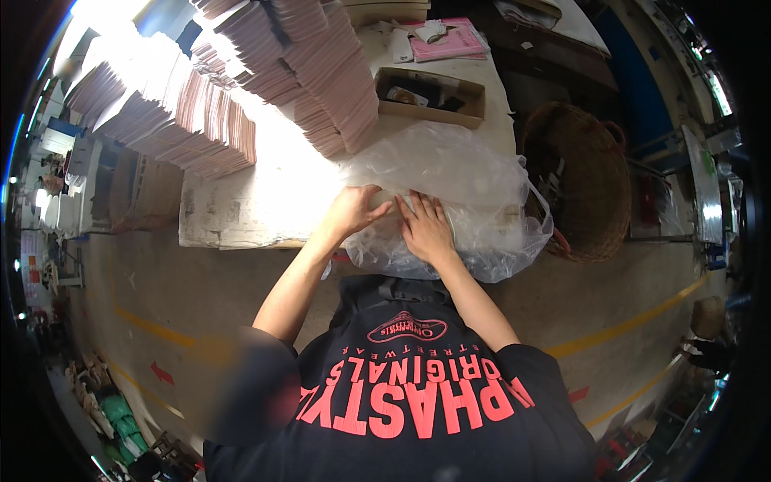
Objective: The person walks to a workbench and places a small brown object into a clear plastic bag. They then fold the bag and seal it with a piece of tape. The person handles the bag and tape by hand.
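Observation:
A large clear plastic bag lies crumpled across the front of the table, its loose edge spilling over the right side. My right hand rests on the plastic with its fingers stretched out and slightly spread. Just left of it, my left hand touches the bag's left part, thumb and fingers apart, some fingers out of sight. Something pale shows under the plastic between the hands, too indistinct to name. Tall stacks of pinkish paper sheets stand beyond my left hand.
Another row of stacked sheets sits at the table's left. Behind the bag is an open cardboard box holding small dark items, then a pink packet. A wicker basket stands on the floor to the right.

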Motion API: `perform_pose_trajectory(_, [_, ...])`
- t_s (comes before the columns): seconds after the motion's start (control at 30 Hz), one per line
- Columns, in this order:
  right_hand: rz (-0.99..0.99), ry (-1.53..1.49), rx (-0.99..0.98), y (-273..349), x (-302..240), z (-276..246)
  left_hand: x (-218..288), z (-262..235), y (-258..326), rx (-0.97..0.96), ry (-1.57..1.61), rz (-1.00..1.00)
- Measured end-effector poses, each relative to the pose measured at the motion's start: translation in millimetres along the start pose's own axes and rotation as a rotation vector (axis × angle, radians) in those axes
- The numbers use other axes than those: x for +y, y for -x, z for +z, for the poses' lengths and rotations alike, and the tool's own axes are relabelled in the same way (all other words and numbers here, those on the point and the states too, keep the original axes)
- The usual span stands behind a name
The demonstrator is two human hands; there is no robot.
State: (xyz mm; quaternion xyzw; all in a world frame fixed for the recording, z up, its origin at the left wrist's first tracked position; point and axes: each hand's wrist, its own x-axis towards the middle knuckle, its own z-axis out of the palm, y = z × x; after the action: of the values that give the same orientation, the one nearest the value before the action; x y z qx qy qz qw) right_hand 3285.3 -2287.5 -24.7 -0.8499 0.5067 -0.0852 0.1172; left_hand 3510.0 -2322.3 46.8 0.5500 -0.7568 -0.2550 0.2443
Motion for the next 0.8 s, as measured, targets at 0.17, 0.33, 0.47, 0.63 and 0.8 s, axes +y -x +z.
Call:
perform_pose_trajectory(0.17, [0.044, -0.027, -0.11, 1, 4, -6, -3, -23, -4, -0.188, -0.229, -0.239])
perform_pose_trajectory(0.33, [0.051, -0.089, -0.165, -1, 8, -11, 5, -12, -2, -0.178, -0.421, -0.267])
perform_pose_trajectory(0.47, [0.086, -0.399, -0.044, 6, 36, -14, 15, 9, 4, -0.116, -0.554, -0.251])
perform_pose_trajectory(0.63, [0.118, 0.005, 0.041, 21, 41, -25, 16, 12, 1, -0.116, -0.551, -0.341])
perform_pose_trajectory(0.8, [0.219, -0.032, -0.225, -1, 14, -46, 17, 21, -6, -0.127, -0.626, -0.334])
